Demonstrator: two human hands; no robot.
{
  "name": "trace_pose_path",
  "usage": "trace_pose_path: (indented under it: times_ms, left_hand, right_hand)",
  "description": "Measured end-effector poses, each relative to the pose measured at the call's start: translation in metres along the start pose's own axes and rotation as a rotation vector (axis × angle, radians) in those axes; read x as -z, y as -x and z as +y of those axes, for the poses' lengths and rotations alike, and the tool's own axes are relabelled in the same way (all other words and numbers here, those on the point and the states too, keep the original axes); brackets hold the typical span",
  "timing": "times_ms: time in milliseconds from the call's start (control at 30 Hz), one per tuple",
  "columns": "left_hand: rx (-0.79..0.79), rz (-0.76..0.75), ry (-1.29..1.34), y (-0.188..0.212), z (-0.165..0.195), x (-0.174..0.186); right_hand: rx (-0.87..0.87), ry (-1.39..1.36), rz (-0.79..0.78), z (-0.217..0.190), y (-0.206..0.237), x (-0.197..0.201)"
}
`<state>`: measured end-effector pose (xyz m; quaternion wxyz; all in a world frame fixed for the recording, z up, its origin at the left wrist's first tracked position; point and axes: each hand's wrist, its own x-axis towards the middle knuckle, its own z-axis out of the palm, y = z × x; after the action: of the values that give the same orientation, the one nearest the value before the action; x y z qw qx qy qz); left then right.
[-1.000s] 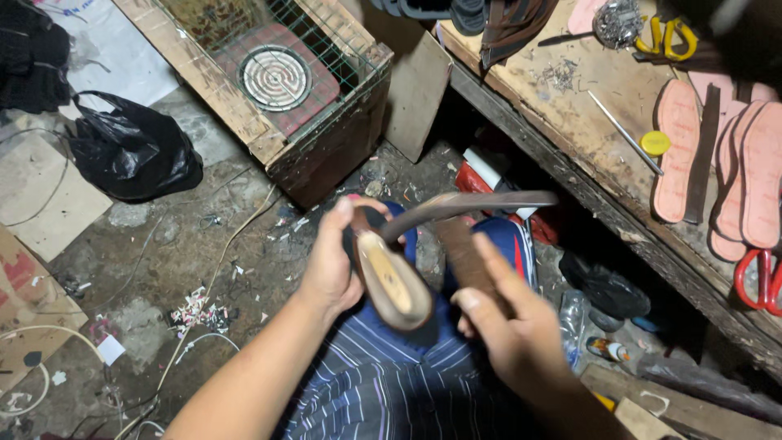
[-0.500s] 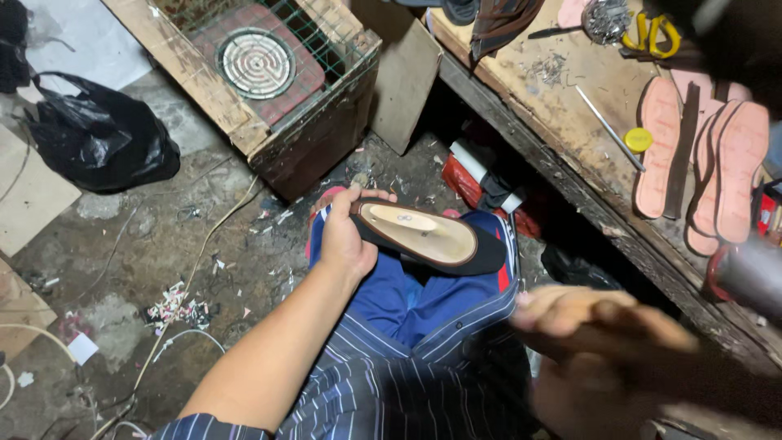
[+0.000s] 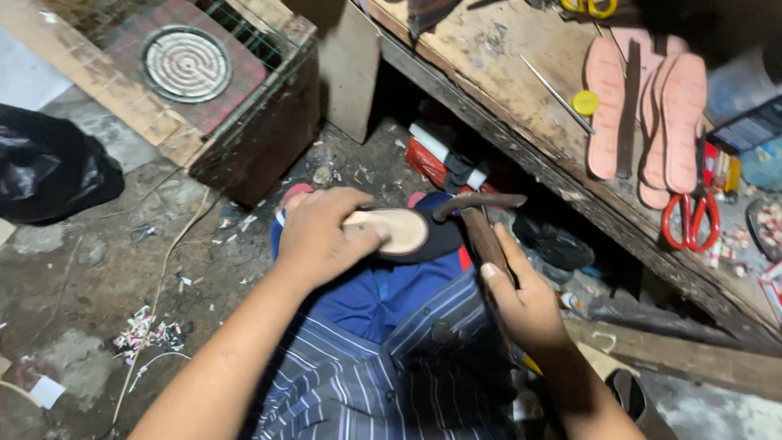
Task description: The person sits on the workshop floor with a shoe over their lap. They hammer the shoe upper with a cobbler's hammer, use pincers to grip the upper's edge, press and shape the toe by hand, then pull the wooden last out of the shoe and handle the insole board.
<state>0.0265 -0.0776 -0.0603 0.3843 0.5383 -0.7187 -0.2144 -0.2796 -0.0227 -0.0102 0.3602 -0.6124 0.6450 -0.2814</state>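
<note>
the left hand is lying over the heel end of a sandal sole, fingers curled and pressed down around it, the thumb tucked along the near edge, so the sole is being pinned flat on the blue-trousered lap. the sole's tan face is looking upward, and its long axis is running roughly level from the left hand out toward the right, with the rounded free end pointing at the other hand

the right hand is sitting just right of and below that free end, fingers wrapped closed around the handle of a hammer. from the sole, the dark hammer head is lying just off the free tip, a little above it; whether it is touching the rim cannot be told. the handle is slanting down and rightward away from the sole into the fist

so the left hand is on the sole itself, while the right hand is near but apart from it, reaching it only through the hammer. well up and right of the sole, pink insoles and red scissors are resting on a wooden bench
</note>
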Motion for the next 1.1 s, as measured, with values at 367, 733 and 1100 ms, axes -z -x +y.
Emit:
trace_pose_path:
  times_ms: [367, 733, 1100]
  left_hand:
    - [-0.08, -0.157, -0.241, -0.018, 0.023, -0.017]
    - [-0.035, -0.172, -0.284, -0.006, 0.031, -0.017]
    - [0.196, -0.414, -0.317, -0.051, 0.019, -0.017]
  right_hand:
    - [0.001, 0.278, -0.02, 0.052, -0.001, -0.006]
    - [0.047, 0.15, -0.194, 0.009, -0.045, 0.016]
    - [-0.196, 0.003, 0.113, 0.042, 0.023, -0.009]
